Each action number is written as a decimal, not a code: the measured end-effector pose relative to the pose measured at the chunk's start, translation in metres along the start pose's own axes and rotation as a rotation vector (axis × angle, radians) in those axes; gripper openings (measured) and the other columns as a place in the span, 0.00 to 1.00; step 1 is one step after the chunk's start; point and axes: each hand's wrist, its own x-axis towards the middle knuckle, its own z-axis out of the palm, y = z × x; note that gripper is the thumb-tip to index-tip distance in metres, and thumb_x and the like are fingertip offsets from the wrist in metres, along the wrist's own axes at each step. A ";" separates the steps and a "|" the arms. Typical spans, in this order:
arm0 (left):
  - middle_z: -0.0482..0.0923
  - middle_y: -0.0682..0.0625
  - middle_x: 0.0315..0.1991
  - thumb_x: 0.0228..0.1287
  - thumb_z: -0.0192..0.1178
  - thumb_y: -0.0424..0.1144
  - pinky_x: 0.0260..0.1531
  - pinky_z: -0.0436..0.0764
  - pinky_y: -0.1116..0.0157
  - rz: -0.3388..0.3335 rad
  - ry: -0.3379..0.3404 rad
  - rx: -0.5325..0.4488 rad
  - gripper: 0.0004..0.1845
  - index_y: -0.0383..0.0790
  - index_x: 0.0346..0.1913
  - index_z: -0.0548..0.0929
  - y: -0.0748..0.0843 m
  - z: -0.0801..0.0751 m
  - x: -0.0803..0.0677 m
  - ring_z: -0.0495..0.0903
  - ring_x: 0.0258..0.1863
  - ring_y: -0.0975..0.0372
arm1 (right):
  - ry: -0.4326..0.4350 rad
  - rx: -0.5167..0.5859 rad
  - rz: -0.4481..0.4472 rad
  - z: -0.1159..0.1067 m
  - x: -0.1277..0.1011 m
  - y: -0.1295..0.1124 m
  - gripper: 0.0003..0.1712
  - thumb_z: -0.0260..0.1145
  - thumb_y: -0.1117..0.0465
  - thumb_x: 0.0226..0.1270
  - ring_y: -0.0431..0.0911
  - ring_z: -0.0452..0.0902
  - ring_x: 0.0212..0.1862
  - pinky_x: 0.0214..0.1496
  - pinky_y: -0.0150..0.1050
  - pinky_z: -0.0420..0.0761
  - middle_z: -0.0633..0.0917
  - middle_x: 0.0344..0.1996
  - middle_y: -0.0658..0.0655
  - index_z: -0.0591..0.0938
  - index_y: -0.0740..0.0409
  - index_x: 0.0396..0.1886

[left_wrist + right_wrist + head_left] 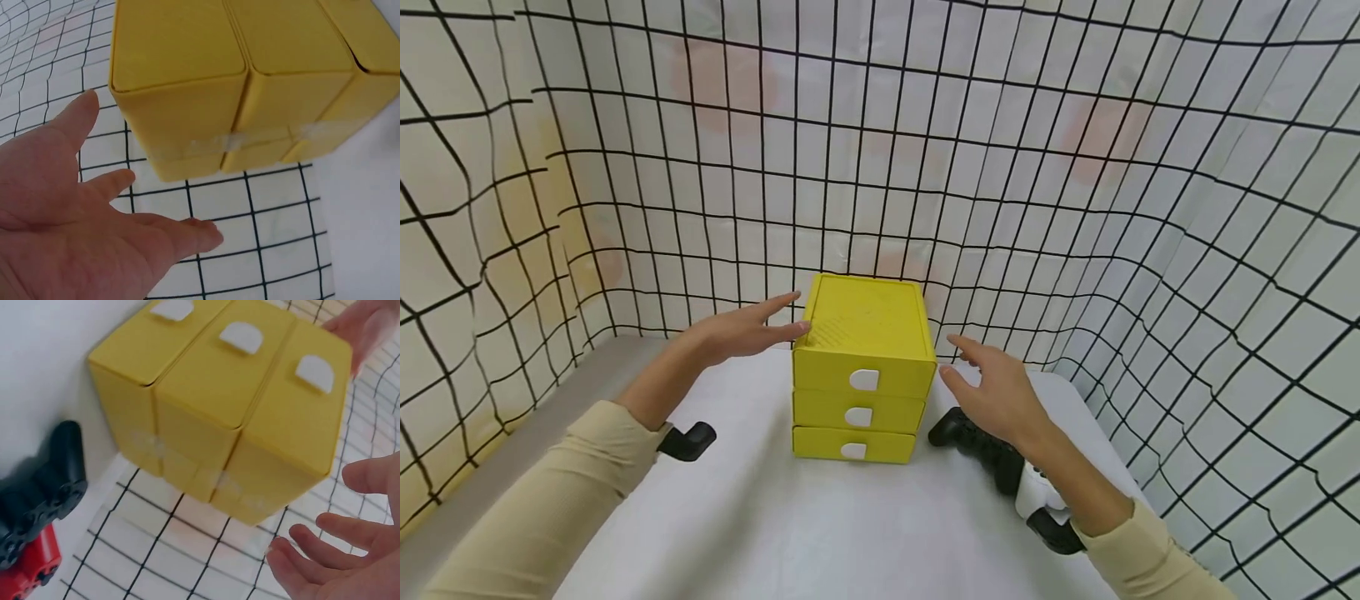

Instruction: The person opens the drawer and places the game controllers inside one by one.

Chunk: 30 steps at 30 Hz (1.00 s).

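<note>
A yellow box (865, 367) with three stacked drawers stands upright on the white table, a white tab on each drawer front. Beside its left side is my left hand (737, 333), fingers spread; the left wrist view shows the thumb close to a box corner, a small gap between them. On the other side, my right hand (1000, 396) hovers with its fingers apart and nothing in them. That hand stands off the box in the right wrist view, where part of the left hand (369, 328) also shows past the far side. Clear tape (212, 147) runs across the drawers' side.
Right of the box lie a black game controller (977, 442) and a white one (1037, 492), partly behind my right forearm. A red controller (34, 569) shows in the right wrist view. Black-gridded white sheeting (880, 167) encloses the table (835, 533) at back and sides.
</note>
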 end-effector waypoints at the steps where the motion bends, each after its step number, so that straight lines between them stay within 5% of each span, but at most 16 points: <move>1: 0.38 0.41 0.83 0.72 0.50 0.68 0.70 0.53 0.31 -0.005 -0.006 -0.024 0.47 0.61 0.83 0.38 0.001 0.000 0.001 0.48 0.79 0.36 | 0.009 0.012 -0.018 0.000 0.000 -0.003 0.31 0.60 0.49 0.75 0.60 0.77 0.62 0.61 0.60 0.77 0.81 0.61 0.63 0.71 0.49 0.75; 6: 0.39 0.42 0.83 0.75 0.52 0.60 0.73 0.54 0.37 -0.015 -0.031 -0.174 0.42 0.59 0.83 0.44 0.006 0.003 0.006 0.52 0.78 0.37 | 0.020 0.072 -0.073 0.001 -0.001 -0.013 0.27 0.62 0.54 0.74 0.54 0.82 0.51 0.53 0.51 0.83 0.87 0.50 0.59 0.76 0.52 0.70; 13: 0.47 0.42 0.82 0.76 0.57 0.49 0.76 0.58 0.48 0.013 -0.029 -0.357 0.39 0.54 0.82 0.50 0.005 0.010 0.016 0.60 0.77 0.45 | -0.030 0.151 -0.053 0.003 0.000 -0.024 0.24 0.64 0.54 0.71 0.48 0.84 0.47 0.51 0.47 0.84 0.89 0.46 0.54 0.81 0.49 0.66; 19: 0.56 0.43 0.77 0.74 0.60 0.41 0.73 0.64 0.53 0.052 0.016 -0.487 0.36 0.51 0.80 0.59 0.003 0.018 0.023 0.70 0.63 0.53 | -0.088 0.285 -0.030 0.006 0.004 -0.031 0.24 0.70 0.56 0.65 0.48 0.84 0.49 0.49 0.44 0.85 0.89 0.48 0.54 0.84 0.49 0.61; 24: 0.68 0.45 0.58 0.73 0.62 0.41 0.55 0.70 0.60 0.061 0.071 -0.472 0.32 0.51 0.77 0.67 0.001 0.021 0.027 0.70 0.46 0.59 | -0.121 0.353 0.001 0.011 0.009 -0.035 0.22 0.73 0.55 0.62 0.48 0.85 0.50 0.50 0.44 0.85 0.89 0.49 0.54 0.86 0.48 0.57; 27: 0.71 0.44 0.56 0.72 0.64 0.44 0.60 0.74 0.57 0.063 0.081 -0.434 0.31 0.51 0.75 0.69 -0.001 0.020 0.029 0.73 0.46 0.57 | -0.121 0.384 0.000 0.014 0.010 -0.037 0.20 0.74 0.55 0.61 0.47 0.86 0.50 0.51 0.44 0.85 0.89 0.48 0.54 0.88 0.48 0.54; 30: 0.70 0.43 0.67 0.71 0.64 0.45 0.69 0.70 0.50 0.082 0.070 -0.406 0.30 0.51 0.74 0.70 -0.003 0.018 0.031 0.75 0.54 0.55 | -0.122 0.407 -0.009 0.017 0.011 -0.040 0.19 0.74 0.56 0.62 0.47 0.86 0.50 0.51 0.44 0.85 0.89 0.48 0.53 0.88 0.49 0.53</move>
